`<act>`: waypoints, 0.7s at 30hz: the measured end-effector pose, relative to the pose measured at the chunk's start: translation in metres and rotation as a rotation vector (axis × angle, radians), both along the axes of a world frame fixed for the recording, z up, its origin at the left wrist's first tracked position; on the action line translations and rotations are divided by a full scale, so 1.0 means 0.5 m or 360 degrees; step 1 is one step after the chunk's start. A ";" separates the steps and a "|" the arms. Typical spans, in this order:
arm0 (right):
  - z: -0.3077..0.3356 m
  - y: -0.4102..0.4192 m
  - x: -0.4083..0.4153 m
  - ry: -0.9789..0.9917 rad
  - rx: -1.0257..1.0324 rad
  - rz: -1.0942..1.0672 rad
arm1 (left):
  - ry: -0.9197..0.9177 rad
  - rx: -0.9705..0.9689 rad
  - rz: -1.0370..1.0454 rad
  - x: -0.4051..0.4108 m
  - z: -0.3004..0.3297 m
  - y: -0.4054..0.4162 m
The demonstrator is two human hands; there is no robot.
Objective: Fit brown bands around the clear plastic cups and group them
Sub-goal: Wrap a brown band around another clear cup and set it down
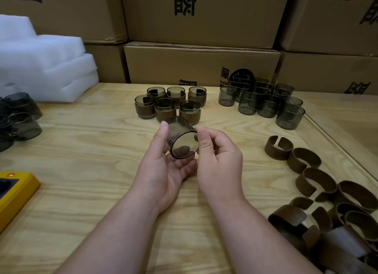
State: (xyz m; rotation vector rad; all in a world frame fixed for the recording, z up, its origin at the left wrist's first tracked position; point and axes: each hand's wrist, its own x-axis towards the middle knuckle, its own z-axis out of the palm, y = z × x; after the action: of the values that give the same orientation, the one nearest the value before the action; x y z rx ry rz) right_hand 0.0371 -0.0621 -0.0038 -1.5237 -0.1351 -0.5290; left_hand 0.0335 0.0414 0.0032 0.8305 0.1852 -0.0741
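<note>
Over the middle of the wooden table [86, 151], both my hands hold one bare smoky clear cup [182, 139], tipped with its mouth toward me. My left hand [165, 167] cradles it from below with the thumb on its left side. My right hand [218, 161] pinches its right rim. Just behind stands a group of several cups with brown bands fitted [169, 104]. Several bare cups [263, 102] cluster at the back right. Loose brown open bands [315, 179] lie in a pile along the right side.
Cardboard boxes [202, 65] are stacked along the back. White foam sheets [45, 65] sit at the back left, with more dark cups [20, 118] lying at the left edge. A yellow device [14, 194] lies at the near left.
</note>
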 end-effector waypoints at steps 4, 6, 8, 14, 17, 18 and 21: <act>-0.001 0.003 0.001 0.0025 -0.0009 -0.0002 | 0.0038 -0.0033 -0.0001 0.002 -0.002 0.004; -0.003 0.005 0.002 0.0049 -0.0018 0.0011 | 0.0051 -0.0047 0.0002 0.002 -0.001 0.005; -0.001 0.007 0.001 0.0042 -0.0028 0.0022 | 0.0062 -0.0048 0.0004 0.002 0.001 0.006; 0.002 0.010 -0.004 -0.0017 -0.0026 0.0149 | 0.0135 -0.0078 0.0029 -0.004 0.014 0.006; 0.004 0.011 -0.007 0.0037 -0.0039 0.0233 | 0.0134 -0.0156 0.0015 -0.005 0.019 0.006; 0.004 0.011 -0.008 0.0068 -0.0039 0.0270 | 0.0149 -0.0164 0.0020 -0.005 0.019 0.005; 0.003 0.008 -0.008 0.0106 -0.0069 0.0325 | 0.0173 -0.0145 0.0036 -0.006 0.019 0.003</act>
State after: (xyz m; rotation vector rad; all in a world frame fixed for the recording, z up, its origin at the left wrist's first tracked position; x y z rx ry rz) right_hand 0.0331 -0.0582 -0.0020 -1.5477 -0.2490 -0.3142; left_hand 0.0308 0.0431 0.0125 0.7338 0.2912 -0.1058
